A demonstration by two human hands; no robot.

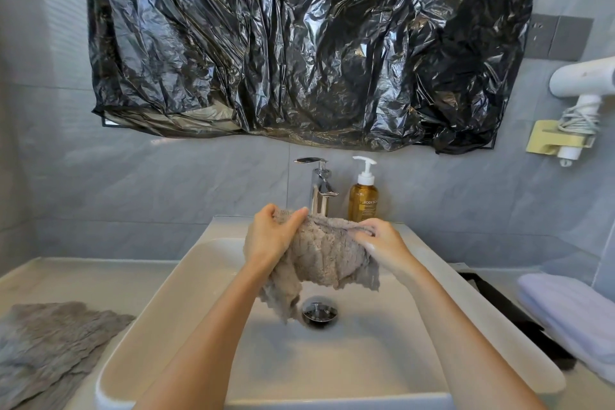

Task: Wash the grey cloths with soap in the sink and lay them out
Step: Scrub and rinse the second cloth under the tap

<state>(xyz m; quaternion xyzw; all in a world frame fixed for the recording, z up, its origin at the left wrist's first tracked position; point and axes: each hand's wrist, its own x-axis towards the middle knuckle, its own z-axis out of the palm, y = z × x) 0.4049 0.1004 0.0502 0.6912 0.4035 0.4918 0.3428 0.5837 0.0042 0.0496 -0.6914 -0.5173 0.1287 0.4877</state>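
A wet grey cloth hangs over the white sink, held up by both hands below the chrome tap. My left hand grips its top left edge, fingers curled over the fabric. At the cloth's top right corner my right hand pinches the hem. The cloth's lower end dangles just above the chrome drain. An amber soap pump bottle stands right of the tap. A second grey cloth lies spread on the counter at the left.
A black plastic sheet covers the wall above the sink. Folded white towels lie on the counter at the right, beside a black strip. A white hair dryer hangs in a wall holder at the far right.
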